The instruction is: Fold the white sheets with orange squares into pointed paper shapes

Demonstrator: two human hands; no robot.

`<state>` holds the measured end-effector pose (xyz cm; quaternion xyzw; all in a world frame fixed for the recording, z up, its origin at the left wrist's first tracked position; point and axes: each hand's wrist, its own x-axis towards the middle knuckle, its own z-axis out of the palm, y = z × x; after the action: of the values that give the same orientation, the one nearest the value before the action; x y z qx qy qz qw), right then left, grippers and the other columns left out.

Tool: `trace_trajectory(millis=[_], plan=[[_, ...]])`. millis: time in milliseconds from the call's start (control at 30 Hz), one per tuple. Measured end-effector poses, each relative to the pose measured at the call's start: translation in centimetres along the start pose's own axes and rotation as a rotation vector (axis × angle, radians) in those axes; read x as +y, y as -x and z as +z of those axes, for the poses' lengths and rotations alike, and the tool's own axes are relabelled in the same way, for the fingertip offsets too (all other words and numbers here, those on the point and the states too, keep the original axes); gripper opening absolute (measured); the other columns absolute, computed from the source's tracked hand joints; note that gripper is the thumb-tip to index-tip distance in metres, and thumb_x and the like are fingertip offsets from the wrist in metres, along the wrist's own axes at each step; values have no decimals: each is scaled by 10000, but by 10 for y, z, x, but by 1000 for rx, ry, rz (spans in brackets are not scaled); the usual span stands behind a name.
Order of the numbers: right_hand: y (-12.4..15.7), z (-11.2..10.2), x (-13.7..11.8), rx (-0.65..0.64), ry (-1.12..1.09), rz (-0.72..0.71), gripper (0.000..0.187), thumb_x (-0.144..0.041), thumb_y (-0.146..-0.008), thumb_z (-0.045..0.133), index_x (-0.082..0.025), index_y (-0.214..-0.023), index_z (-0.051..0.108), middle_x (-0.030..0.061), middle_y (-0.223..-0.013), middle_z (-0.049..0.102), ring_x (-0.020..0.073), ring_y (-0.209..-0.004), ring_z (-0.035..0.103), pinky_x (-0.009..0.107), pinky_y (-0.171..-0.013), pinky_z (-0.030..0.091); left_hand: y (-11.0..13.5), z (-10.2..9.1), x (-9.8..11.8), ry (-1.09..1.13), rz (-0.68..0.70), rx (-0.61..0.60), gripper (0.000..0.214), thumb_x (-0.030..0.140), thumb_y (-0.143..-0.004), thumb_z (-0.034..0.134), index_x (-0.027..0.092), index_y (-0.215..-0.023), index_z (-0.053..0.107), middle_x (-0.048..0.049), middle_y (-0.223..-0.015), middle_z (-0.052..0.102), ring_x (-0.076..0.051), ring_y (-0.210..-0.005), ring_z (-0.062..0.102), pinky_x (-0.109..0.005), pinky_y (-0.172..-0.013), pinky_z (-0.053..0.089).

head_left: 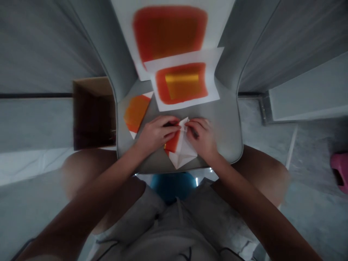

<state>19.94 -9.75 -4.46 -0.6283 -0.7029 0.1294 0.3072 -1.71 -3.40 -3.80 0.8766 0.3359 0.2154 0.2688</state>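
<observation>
A partly folded sheet of paper [181, 149], white with an orange-red side, lies on the grey seat [225, 127] of a chair in front of me. My left hand [156, 133] presses on its left part with fingers curled and pinching the upper fold. My right hand [202, 137] pinches the same fold from the right. The fingertips of both hands meet near the paper's top point.
Two flat white sheets with orange-red squares lie further back on the chair, a small one [183, 81] over a large one [168, 30]. Another folded orange piece [136, 114] sits at the left. An open cardboard box [92, 112] stands left of the chair. A pink object [339, 170] is at the right edge.
</observation>
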Motion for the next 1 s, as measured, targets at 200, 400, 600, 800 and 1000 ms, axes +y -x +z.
trace_trajectory(millis=[200, 400, 600, 800, 1000], plan=[[0, 2, 2, 14, 3, -32, 239, -220, -995, 568, -226, -1100, 783, 112, -1110, 743, 274, -1096, 658, 432, -1001, 498, -4, -4, -6, -8, 69, -21, 254, 273, -1044, 580, 315, -1182, 790, -42, -1338, 720, -208, -1216, 672, -390, -1092, 537], [0, 4, 7, 55, -57, -48, 202, -231, -984, 607, -256, -1090, 776, 90, -1099, 730, 276, -1075, 661, 452, -974, 522, 4, -9, -3, -145, 199, -53, 328, 259, -1085, 503, 259, -1316, 735, -56, -1474, 661, -223, -1267, 637, -407, -1112, 522], [0, 2, 7, 31, -82, -15, 220, -218, -977, 606, -268, -1123, 763, 97, -1146, 717, 292, -1117, 648, 478, -1017, 511, 13, -9, 4, -321, 238, -124, 410, 326, -1109, 457, 214, -1469, 620, -83, -1640, 495, -283, -1369, 564, -462, -1143, 474], [1, -1, 1, 24, -130, 49, 250, -263, -995, 561, -261, -1189, 718, 98, -1127, 733, 304, -1098, 651, 499, -1001, 530, 13, -9, 4, -296, 239, -119, 395, 303, -1106, 466, 232, -1461, 624, -94, -1644, 486, -280, -1395, 548, -461, -1136, 473], [-16, -7, 13, -17, -196, 80, 399, -325, -997, 585, -260, -1385, 655, 105, -1199, 692, 274, -1036, 676, 472, -957, 577, 12, -9, 3, -269, 239, -110, 376, 309, -1099, 485, 225, -1424, 655, -85, -1630, 506, -282, -1374, 561, -454, -1125, 486]])
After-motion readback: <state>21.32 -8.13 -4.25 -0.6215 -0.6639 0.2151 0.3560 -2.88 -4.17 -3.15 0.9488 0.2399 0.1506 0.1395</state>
